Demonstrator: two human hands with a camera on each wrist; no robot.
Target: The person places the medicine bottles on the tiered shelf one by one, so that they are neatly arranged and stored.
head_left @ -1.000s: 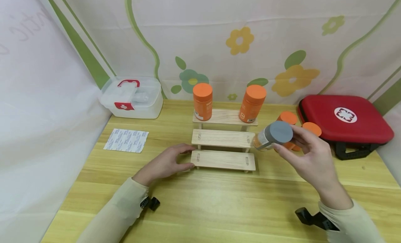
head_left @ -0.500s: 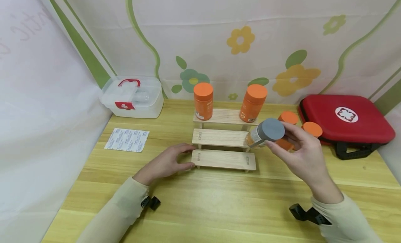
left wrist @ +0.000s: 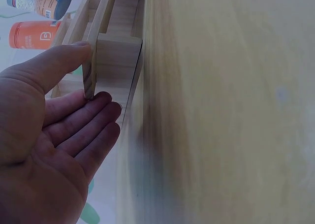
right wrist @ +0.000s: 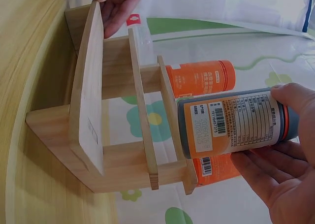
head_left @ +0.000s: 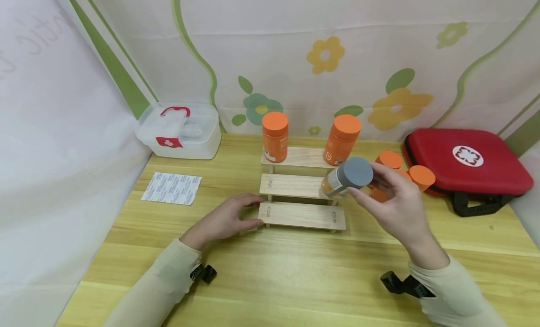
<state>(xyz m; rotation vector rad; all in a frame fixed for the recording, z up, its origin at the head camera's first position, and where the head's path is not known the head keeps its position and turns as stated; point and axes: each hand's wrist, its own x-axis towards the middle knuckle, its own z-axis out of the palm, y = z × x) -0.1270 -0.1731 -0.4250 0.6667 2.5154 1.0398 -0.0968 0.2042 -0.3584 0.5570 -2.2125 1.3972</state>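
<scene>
Pale cloth (head_left: 270,50) printed with flowers hangs behind a wood-grain table (head_left: 287,280). Your right hand (head_left: 394,200) holds a grey-capped jar (head_left: 346,177) by its cap end, thumb and fingers on opposite sides, with the jar tilted just above the right end of the middle step of a wooden rack (head_left: 299,214). It looks like smooth, stiff plastic, so expect it to be fairly light and hard to crush, though perhaps a little slippery; the cap end seems a sound hold, since it leaves the base free. Your left hand (head_left: 228,217) pinches the left end of the lowest step, its other fingers loose. The rack looks light enough to slide if knocked.

Two orange jars (head_left: 275,137) stand well apart on the top step, lids on, contents hidden. Beside your right hand, which partly hides them, orange-lidded jars (head_left: 422,177) cluster near a closed red case (head_left: 468,165); you cannot see inside. Far left, a translucent box (head_left: 198,151) shows a clear tube-like item (head_left: 191,130), with a printed white sheet (head_left: 170,189) lying in front.
</scene>
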